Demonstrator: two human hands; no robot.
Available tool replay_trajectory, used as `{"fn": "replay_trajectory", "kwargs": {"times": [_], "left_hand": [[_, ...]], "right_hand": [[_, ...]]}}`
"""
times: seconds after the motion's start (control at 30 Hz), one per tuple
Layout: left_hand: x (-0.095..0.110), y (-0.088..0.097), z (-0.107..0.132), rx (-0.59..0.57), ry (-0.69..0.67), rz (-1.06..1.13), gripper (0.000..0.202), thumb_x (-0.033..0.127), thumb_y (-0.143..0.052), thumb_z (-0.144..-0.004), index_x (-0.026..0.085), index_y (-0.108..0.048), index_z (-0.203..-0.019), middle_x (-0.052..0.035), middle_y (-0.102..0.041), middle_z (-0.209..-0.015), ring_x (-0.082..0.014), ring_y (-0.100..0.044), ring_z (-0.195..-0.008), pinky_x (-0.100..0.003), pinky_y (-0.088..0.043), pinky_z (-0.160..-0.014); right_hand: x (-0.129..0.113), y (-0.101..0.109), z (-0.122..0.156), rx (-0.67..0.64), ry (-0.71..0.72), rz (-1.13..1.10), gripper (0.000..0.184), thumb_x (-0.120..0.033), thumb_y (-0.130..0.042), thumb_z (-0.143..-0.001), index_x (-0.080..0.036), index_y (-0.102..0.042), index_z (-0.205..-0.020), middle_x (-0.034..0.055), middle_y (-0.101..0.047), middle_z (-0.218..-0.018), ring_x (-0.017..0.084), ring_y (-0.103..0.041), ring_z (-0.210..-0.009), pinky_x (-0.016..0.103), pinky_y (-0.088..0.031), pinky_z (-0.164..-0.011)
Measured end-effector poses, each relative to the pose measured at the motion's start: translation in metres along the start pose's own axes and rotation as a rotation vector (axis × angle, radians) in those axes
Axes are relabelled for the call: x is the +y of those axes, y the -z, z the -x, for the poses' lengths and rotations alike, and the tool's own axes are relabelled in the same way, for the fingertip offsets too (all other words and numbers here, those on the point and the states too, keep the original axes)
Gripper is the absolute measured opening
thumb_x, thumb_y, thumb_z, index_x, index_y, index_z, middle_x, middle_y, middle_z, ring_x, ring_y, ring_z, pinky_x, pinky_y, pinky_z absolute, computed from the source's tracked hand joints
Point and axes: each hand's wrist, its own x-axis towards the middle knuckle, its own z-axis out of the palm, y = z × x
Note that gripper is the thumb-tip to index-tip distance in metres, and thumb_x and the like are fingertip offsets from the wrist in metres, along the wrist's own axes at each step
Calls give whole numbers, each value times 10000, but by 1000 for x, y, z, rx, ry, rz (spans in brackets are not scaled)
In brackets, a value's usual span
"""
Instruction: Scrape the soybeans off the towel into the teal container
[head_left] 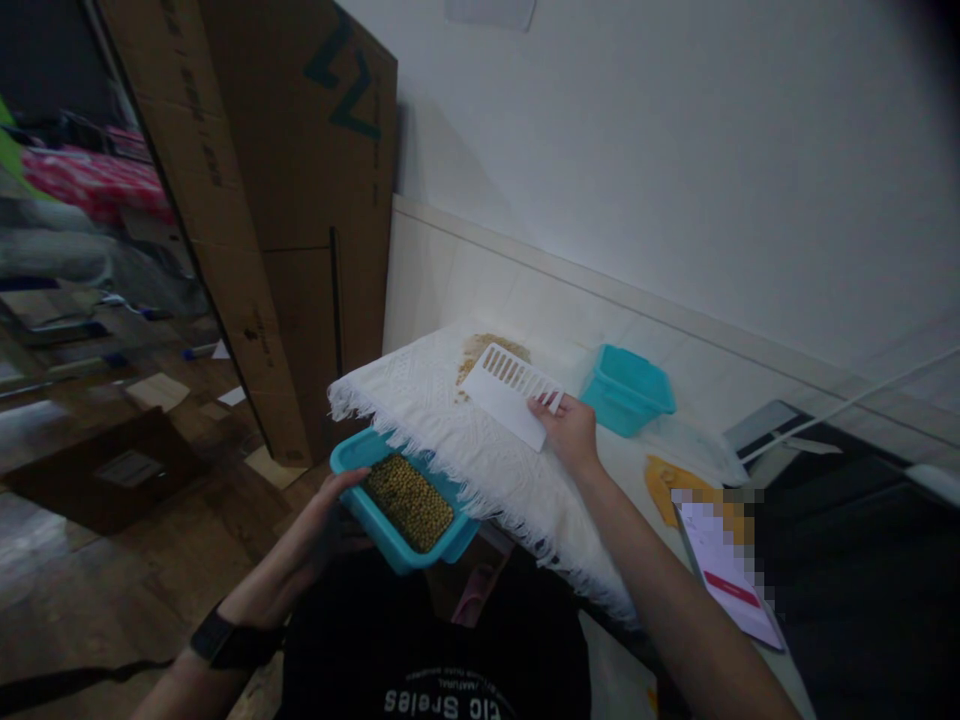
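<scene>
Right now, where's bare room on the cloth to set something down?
The white cloth is bare between the grain pile and the left-corner fringe. Right of the pile it's crowded: the right hand with the slotted white sheet, then a turquoise container.

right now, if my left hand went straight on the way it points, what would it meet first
Probably the white cloth: its fringed edge lies ahead of the blue box your left hand holds. Fringe and rim overlap in view, so contact is unclear.
</scene>
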Motion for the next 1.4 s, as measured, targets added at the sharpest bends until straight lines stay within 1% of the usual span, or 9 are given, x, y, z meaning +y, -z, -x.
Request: {"fn": "replay_trajectory", "kwargs": {"times": [0.17,0.23,0.37,0.5,0.63,0.83,0.97,1.23,1.4], "left_hand": [[1,1,5,-77,-32,-5,586,548,-900,-856,260,-708,-1328,-36,-813,-909,-287,-801,-792,-398,-654,-719],[1,2,5,-70,-31,-4,604,547,-899,-854,257,-710,-1349,-51,-828,-937,-298,-812,-806,-411,-658,-734],[-1,3,0,-13,-24,6,563,534,-909,-819,247,-744,-1274,-60,-823,-902,-313,-812,-780,-429,-662,-708],[1,2,-3,16,-26,21,501,522,-909,-817,250,-725,-1196,-38,-802,-908,-272,-786,-731,-416,-673,-675],[2,3,-3,21,-13,23,507,506,-897,-835,256,-692,-1225,-49,-804,-968,-273,-786,-735,-428,-680,-675],[-1,4,-6,32,-21,13,509,527,-894,-826,248,-690,-1199,-18,-753,-850,-264,-762,-707,-411,-669,-645],[2,3,-5,30,-10,6,448,505,-862,-870,247,-685,-1191,-37,-775,-886,-258,-767,-696,-397,-671,-625],[4,2,-6,55,-34,47,380,461,-820,-903,236,-695,-1182,-49,-782,-924,-259,-782,-725,-404,-697,-637],[6,8,-10,40,-37,35,431,495,-853,-871,255,-687,-1188,-52,-781,-918,-260,-781,-721,-403,-693,-639]], "right_hand": [[-5,-2,1,-37,13,32,548,-689,-901,-666,-186,-872,-883,137,-895,-904,370,-850,-838,403,-646,-695],[-7,-3,3,-52,24,30,534,-664,-893,-681,-179,-879,-905,146,-897,-926,372,-855,-843,407,-651,-701],[-10,-3,6,-85,15,4,509,-639,-897,-691,-184,-884,-918,145,-898,-935,376,-862,-850,406,-657,-693],[-10,0,9,-86,2,1,543,-669,-918,-676,-186,-889,-922,142,-899,-935,379,-862,-861,403,-659,-694],[-11,2,11,-86,-25,-10,592,-707,-938,-643,-176,-883,-899,152,-894,-913,377,-857,-846,400,-654,-682],[-14,-2,11,-74,-56,-51,559,-662,-944,-609,-174,-883,-875,141,-887,-870,367,-844,-803,395,-634,-660],[-13,-7,11,-78,-78,-78,525,-630,-969,-590,-187,-882,-859,124,-885,-854,356,-838,-798,392,-631,-670],[-5,-20,19,-40,-307,-315,467,-470,-1051,-497,-192,-834,-802,59,-861,-814,287,-804,-758,377,-647,-680],[-11,-28,23,-25,-531,-421,284,-225,-1002,-614,-192,-791,-801,32,-833,-758,247,-786,-692,350,-664,-628]]}}
